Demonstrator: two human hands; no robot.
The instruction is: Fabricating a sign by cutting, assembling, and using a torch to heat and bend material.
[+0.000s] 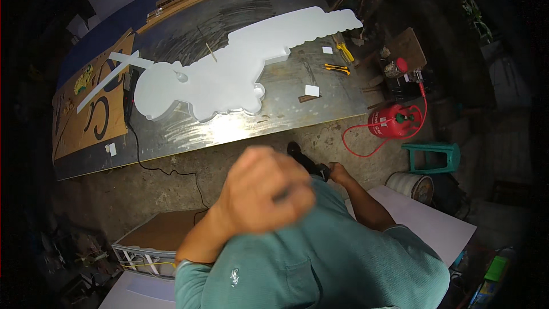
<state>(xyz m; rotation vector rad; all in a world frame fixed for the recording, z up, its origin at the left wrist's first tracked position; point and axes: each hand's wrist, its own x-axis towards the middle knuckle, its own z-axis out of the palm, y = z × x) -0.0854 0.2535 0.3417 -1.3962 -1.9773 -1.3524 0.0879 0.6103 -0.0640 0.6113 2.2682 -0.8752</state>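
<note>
My left hand [267,190] is raised in front of my chest, blurred by motion, with its fingers curled closed. A small dark patch shows between thumb and fingers; I cannot make out whether it is a thing. Lower on the right, my right hand [339,174] is beside my hip, its fingers curled by a dark thing that I cannot make out. Beyond both hands, a large white cut-out shape [223,74] with raised side walls lies on the metal-topped table [320,100]. A thin stick [211,51] rests on it.
Yellow-black cutter [337,69] and yellow-handled pliers [345,52] lie at the table's right. White strips [106,87] cross a brown board [68,111] on the left. A red gas cylinder [394,121] with hose and a green stool [433,157] stand right. A black cable [166,170] trails down.
</note>
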